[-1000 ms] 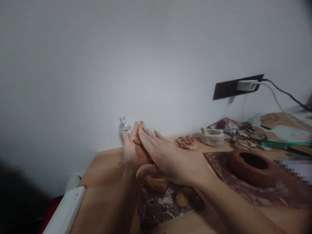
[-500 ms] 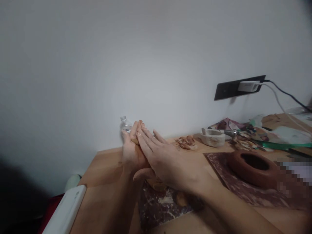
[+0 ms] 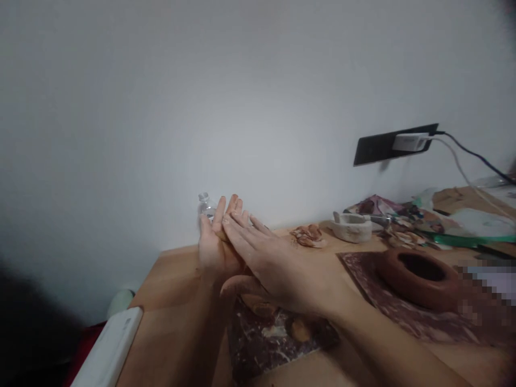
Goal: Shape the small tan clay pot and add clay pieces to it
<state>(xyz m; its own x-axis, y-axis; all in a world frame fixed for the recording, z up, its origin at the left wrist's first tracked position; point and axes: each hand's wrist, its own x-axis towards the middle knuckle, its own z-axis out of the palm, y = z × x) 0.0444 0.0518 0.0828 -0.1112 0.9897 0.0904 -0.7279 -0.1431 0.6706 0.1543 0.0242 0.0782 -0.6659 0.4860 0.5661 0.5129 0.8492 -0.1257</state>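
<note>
Palm up, my left hand (image 3: 212, 252) has its fingers stretched out over the table. My right hand (image 3: 266, 252) lies flat across it, fingers straight and pressed close together. Pressed between the two palms is a small piece of tan-brown clay (image 3: 221, 235); only its end shows, and the hands hide the rest. Below them is a dark, stained board (image 3: 274, 360) with a rounded clay lump (image 3: 261, 308) and a smaller ochre lump (image 3: 300, 330) on it.
A hollow reddish-brown clay ring form (image 3: 387, 279) rests on a second board (image 3: 358, 269) to the right. Behind are a clear bottle (image 3: 205, 207), clay scraps (image 3: 309, 235), a pale bowl (image 3: 352, 228) and plastic bags (image 3: 475, 223). A white device (image 3: 108, 344) lies at the left edge.
My right hand has slid slightly back towards me across the left palm, so more of the left fingertips show. The clay is still between the palms.
</note>
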